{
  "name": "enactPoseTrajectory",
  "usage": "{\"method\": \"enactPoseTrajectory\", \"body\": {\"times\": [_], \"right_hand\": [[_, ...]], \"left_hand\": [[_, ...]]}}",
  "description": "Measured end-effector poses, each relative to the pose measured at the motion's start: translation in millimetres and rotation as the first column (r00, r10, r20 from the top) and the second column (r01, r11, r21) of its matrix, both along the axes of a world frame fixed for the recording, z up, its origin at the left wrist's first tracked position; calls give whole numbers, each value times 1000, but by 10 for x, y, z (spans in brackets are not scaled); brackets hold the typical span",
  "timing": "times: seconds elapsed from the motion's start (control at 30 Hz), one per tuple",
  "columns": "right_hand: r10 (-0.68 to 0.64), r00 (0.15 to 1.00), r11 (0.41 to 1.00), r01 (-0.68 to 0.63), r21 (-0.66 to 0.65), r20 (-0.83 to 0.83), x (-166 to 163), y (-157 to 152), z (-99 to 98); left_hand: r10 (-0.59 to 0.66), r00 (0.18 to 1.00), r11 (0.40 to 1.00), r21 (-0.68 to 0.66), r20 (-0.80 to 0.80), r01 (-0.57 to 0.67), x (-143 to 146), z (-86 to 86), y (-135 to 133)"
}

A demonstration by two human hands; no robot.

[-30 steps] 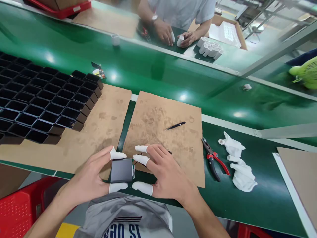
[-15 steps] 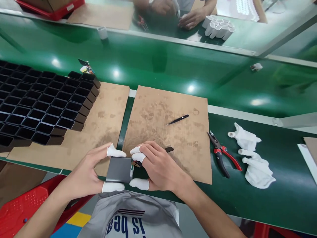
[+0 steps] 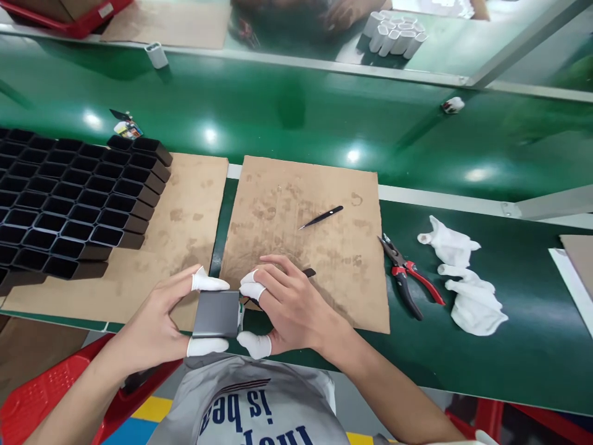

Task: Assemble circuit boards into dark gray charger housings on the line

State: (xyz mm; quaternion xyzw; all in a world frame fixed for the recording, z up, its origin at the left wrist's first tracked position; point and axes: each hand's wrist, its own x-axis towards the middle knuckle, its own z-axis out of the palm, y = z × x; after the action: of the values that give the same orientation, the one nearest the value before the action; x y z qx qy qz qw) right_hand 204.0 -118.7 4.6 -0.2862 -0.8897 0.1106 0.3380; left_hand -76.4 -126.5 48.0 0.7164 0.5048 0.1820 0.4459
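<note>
My left hand [image 3: 160,324] pinches a flat grey rectangular pouch cell [image 3: 215,314] between thumb and forefinger, both wearing white finger cots. My right hand [image 3: 285,309] is closed against the cell's right edge, its cotted fingertips on the small wires and tab there. Both hands hover over the near edge of the green bench, just in front of a stained cardboard sheet [image 3: 324,247]. A black tool [image 3: 308,272] lies partly hidden behind my right fingers.
Black tweezers [image 3: 322,217] lie on the cardboard sheet. Red-handled pliers [image 3: 405,277] and white cloth gloves [image 3: 461,284] rest at the right. A block of black hexagonal sleeves [image 3: 69,204] sits on cardboard at the left. White sleeves [image 3: 393,34] lie beyond the green conveyor [image 3: 296,105].
My right fingers have curled from spread out to closed on the cell's right edge. The view has tilted down, so the person across the belt has slid out of sight.
</note>
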Motion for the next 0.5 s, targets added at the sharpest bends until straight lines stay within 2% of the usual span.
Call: {"method": "enactPoseTrajectory", "body": {"times": [0.23, 0.5], "right_hand": [[-15, 1000, 1000, 15, 24, -19, 7, 32, -36], [21, 999, 1000, -21, -21, 27, 7, 15, -8]], "left_hand": [[34, 999, 999, 34, 1, -34, 15, -48, -77], [86, 996, 989, 126, -26, -82, 6, 17, -52]]}}
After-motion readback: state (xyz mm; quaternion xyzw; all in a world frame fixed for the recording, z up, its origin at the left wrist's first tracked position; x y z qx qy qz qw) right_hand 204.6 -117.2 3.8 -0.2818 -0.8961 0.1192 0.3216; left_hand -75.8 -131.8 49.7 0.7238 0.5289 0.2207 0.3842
